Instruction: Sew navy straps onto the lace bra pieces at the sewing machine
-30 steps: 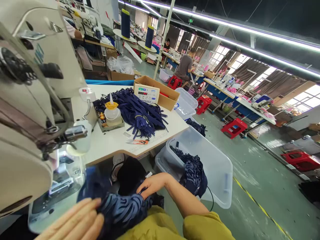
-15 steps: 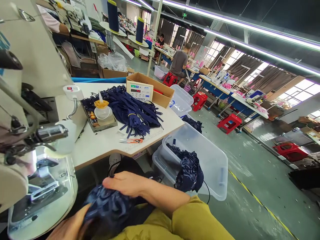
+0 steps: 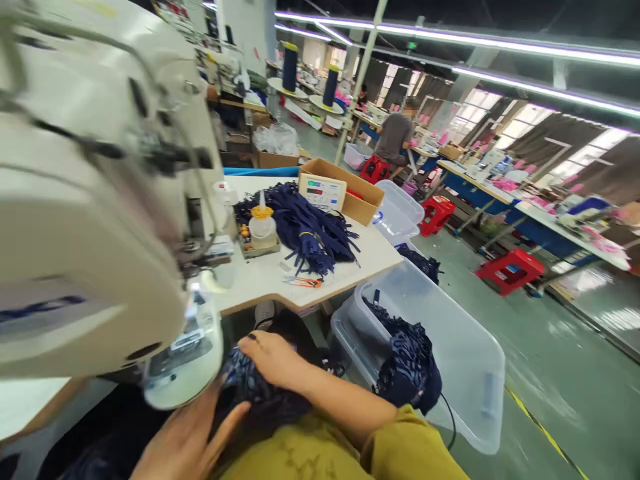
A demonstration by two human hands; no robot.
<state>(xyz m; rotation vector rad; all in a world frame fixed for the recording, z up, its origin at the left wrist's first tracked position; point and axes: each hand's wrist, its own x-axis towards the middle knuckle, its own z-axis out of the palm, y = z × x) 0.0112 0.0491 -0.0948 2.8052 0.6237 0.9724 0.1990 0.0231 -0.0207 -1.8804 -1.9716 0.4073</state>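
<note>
Right hand's (image 3: pixel 273 357) fingers bent over the dark patterned cloth (image 3: pixel 245 380) at the lap — left hand (image 3: pixel 193 430) against it, thumb spread from the fingers, sewing machine (image 3: pixel 90 200) close beside, orange snips (image 3: pixel 303 283) near the table's (image 3: pixel 250 287) front edge, plastic bin (image 3: pixel 465 360) beyond the right forearm.

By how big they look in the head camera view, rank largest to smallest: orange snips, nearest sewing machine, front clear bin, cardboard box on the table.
Nearest sewing machine
Front clear bin
Cardboard box
Orange snips
</note>
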